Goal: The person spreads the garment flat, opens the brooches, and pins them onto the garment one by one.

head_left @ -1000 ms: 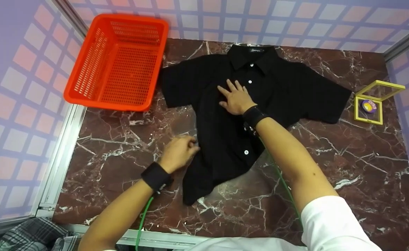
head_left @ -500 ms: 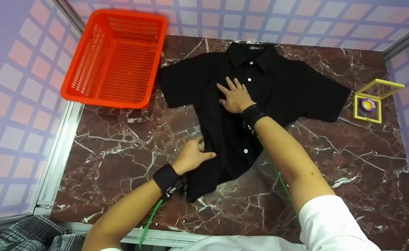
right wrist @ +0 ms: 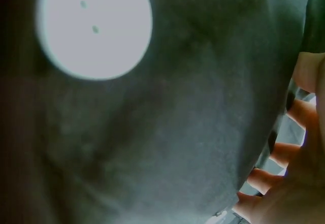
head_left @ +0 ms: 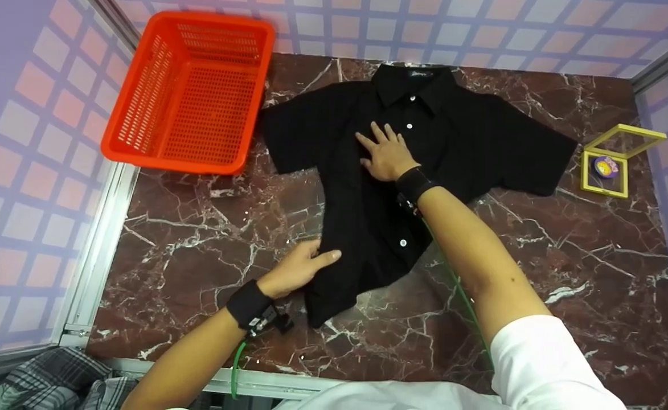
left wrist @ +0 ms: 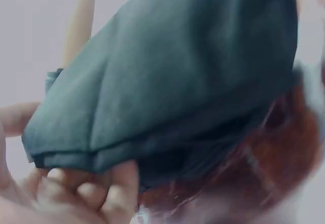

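A black short-sleeved shirt point(head_left: 339, 210) with white buttons lies front up, its collar toward the back wall and one side drawn in at the waist. My left hand point(head_left: 296, 269) holds its left side edge, thumb on top and the fingers partly hidden under the cloth. In the left wrist view the curled fingers point(left wrist: 91, 196) lie below the folded fabric. My right hand point(head_left: 389, 156) rests with fingers spread on the shirt's chest, left of the button row. A large white button point(right wrist: 96, 28) fills part of the right wrist view.
A red plastic basket point(head_left: 208, 114) stands at the back left, close to the left sleeve. At the right, a small yellow frame point(head_left: 606, 192) stands open with a purple round item point(head_left: 604, 167). Checked cloth point(head_left: 54, 376) lies at the lower left, below the marble tabletop point(head_left: 197, 228).
My left hand came in from beside the shirt, took hold of its side edge, then drew slightly back left, smoothing that side. The right hand stays on the chest.
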The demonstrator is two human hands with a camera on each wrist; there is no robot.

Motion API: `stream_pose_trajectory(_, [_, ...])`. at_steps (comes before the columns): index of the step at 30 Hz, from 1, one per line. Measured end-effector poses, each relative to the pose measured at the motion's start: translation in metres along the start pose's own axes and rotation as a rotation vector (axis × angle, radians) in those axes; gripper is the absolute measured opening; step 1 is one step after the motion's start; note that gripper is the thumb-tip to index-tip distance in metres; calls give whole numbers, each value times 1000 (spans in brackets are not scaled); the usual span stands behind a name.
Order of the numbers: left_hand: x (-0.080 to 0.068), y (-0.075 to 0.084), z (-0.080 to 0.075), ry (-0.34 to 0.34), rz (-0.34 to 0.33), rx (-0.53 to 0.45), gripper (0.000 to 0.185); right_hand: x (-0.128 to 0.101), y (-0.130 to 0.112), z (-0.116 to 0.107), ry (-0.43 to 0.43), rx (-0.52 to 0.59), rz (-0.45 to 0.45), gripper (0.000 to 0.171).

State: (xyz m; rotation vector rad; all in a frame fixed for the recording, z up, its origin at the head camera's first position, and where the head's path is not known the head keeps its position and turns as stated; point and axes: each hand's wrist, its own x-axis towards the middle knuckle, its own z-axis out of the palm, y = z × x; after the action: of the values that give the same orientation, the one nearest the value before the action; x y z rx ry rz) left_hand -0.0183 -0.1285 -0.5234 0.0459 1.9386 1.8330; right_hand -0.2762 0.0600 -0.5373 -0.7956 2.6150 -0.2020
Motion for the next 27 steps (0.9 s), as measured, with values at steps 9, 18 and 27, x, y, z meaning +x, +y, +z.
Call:
stream_pose_trajectory(9, [-9, -6, 1, -191, 30, -368, 51, -9, 12, -4, 37, 147, -72, 64])
stream_pose_trajectory(18, [-23, -8, 2, -183, -123, -671, 60, -57, 42, 0, 290, 290, -218, 54])
stream_pose_trajectory(27, [-22, -12, 7, -198, -186, -937, 40, -131, 75, 30, 679, 329, -16, 41])
